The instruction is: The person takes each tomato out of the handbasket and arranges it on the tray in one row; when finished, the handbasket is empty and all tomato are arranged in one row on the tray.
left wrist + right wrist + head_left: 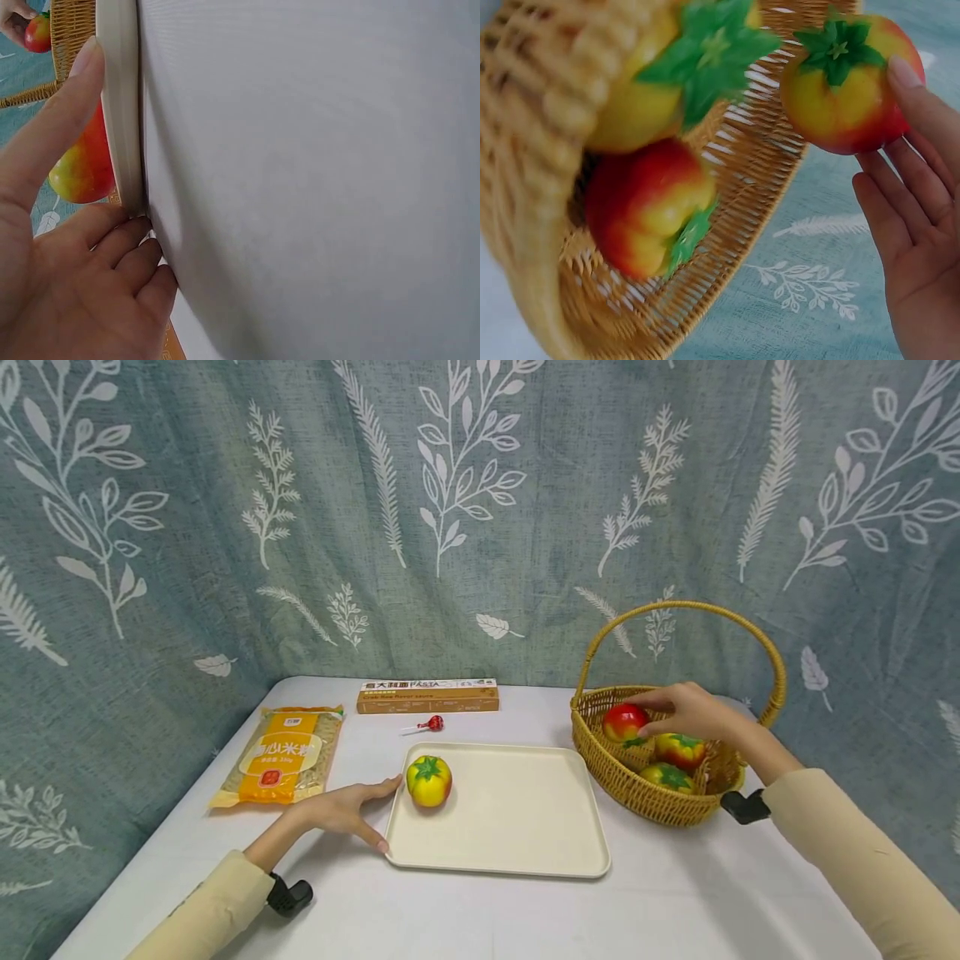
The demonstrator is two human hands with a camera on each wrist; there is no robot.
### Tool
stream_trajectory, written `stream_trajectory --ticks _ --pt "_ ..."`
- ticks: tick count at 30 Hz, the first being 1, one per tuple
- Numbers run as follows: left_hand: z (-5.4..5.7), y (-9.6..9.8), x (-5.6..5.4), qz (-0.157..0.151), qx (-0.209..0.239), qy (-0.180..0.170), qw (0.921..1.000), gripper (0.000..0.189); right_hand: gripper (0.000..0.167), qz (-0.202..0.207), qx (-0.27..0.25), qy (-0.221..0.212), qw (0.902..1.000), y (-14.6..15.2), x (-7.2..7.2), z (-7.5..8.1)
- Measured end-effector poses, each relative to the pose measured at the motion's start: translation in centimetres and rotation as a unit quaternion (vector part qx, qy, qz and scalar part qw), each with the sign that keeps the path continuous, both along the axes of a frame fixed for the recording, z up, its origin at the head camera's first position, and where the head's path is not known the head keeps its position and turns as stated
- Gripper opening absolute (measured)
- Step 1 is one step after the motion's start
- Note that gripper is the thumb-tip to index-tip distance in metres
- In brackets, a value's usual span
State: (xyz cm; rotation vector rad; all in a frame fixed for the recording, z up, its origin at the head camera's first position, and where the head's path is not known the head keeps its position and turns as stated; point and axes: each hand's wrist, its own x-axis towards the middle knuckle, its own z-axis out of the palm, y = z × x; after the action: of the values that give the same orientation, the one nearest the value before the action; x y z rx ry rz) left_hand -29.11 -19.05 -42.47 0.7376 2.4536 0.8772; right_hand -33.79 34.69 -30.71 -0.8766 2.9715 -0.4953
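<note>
My right hand (686,712) holds a red-and-yellow tomato (625,723) with a green leafy top, its thumb and fingers around the fruit, at the basket's left inner side. Two similar tomatoes, one redder (680,750) and one yellower (666,777), lie in the wicker basket (637,792). At the left end of the cream tray (517,810), my left hand (341,810) holds the edge, thumb by the near corner and index finger farther up the side. One yellow tomato (429,781) sits on the tray near that hand; the left wrist view shows it partly behind the thumb.
A bag of rice noodles (281,756) lies at the left. Behind the tray are a red lollipop (435,723) and a long pasta box (427,697). The basket's tall handle (675,605) arches above it. A patterned curtain (480,527) hangs behind the white table.
</note>
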Motion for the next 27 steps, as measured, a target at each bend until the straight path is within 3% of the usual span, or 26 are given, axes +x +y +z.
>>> stream_trajectory --ticks 8,19,27 --pt "-0.1 0.0 0.1 0.0 -0.001 0.001 1.0 0.106 0.063 -0.066 -0.07 0.019 0.9952 0.1 2.0 -0.4" --pt "0.1 0.1 0.1 0.004 -0.004 0.0 1.0 0.106 0.063 -0.118 -0.133 0.08 0.9809 -1.3 4.5 -1.3" --pt "0.0 0.1 0.0 0.007 -0.005 -0.001 1.0 0.106 0.068 -0.153 -0.178 0.058 0.9703 -2.7 6.0 -1.7"
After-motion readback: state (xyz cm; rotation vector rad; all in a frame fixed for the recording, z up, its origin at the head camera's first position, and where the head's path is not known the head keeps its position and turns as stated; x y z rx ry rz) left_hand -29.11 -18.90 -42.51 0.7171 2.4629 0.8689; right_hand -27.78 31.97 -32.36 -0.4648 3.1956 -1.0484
